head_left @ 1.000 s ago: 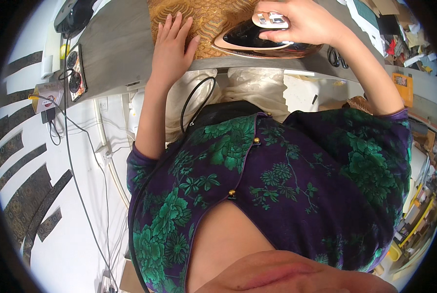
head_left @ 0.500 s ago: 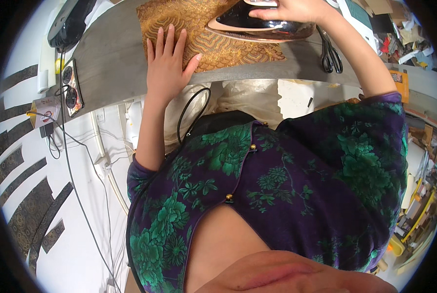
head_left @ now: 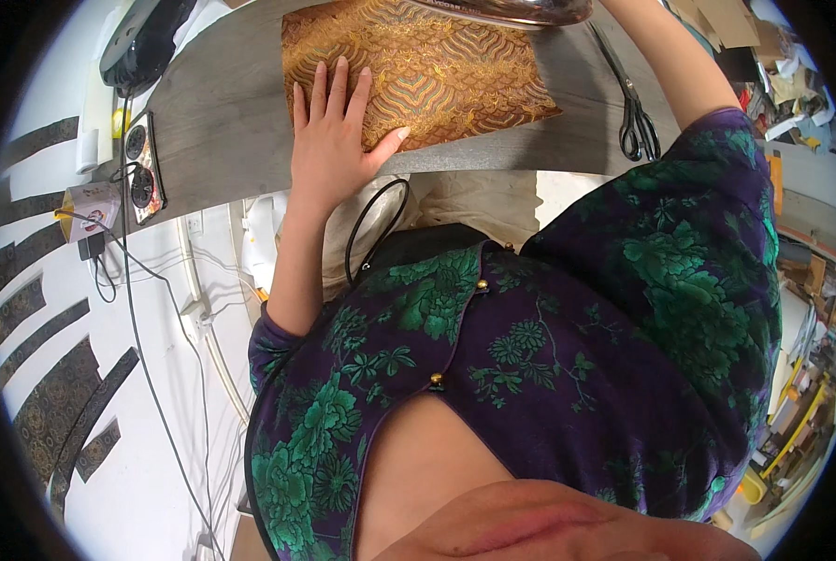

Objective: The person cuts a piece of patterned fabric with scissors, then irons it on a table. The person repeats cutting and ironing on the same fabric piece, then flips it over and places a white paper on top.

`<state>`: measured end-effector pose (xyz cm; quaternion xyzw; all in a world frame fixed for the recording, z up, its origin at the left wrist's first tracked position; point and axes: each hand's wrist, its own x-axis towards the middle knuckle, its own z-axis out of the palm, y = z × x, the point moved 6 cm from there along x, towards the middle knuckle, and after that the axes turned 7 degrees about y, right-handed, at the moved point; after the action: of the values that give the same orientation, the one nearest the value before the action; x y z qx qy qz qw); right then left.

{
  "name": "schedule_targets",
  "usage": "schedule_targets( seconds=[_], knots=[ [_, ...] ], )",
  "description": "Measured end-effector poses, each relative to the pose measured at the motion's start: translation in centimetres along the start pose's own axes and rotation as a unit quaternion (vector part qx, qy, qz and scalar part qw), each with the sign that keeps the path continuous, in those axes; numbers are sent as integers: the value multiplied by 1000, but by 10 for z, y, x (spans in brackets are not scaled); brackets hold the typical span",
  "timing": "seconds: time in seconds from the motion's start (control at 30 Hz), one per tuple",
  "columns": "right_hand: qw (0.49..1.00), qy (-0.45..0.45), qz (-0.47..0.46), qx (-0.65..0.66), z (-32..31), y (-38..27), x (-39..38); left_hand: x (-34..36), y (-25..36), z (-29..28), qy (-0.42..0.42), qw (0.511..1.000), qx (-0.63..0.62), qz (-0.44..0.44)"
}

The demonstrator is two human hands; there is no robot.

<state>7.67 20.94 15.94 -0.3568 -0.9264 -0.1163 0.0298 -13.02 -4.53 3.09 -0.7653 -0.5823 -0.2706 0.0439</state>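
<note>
1 iron (head_left: 521,9) moved fwd, L fingers (head_left: 339,86) on 1 cloth (head_left: 460,79), 1 scissors (head_left: 634,117) nr.

iron (head_left: 530,11): cut off by top edge | right fingers: beyond top edge

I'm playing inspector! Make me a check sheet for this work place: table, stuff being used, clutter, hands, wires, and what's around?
Surface: grey tabletop, partly covered.
Job's things: gold-brown brocade fabric; iron at its top edge, partly cut off.
Clutter: black-handled scissors, right of the fabric.
Hands: left hand spread flat on the fabric; right hand out of view.
Cables: dark cable hanging at left.
Surroundings: dark patterned strips at left; jumbled items at right.
</note>
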Motion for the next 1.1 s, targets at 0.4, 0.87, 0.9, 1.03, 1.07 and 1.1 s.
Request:
schedule_targets(
  seconds=[0.4,0.87,0.9,1.03,1.07,1.1],
  knots=[
    [786,-93,436,428,30,16,-54,3,-4,11,28,1000,4,-1],
    [775,-133,410,462,0,-19,-118,3,-5,12,5,1000,14,-18],
    [784,-175,392,449,-2,-24,-116,3,-4,11,0,1000,13,-18],
    [870,-187,166,425,-12,-56,-91,6,-5,3,39,996,-50,-59],
    [920,-146,63,358,-22,-67,-82,5,-8,2,49,994,-68,-69],
    [953,-103,-39,283,-32,-80,-76,5,-10,3,61,991,-89,-77]
  ],
)
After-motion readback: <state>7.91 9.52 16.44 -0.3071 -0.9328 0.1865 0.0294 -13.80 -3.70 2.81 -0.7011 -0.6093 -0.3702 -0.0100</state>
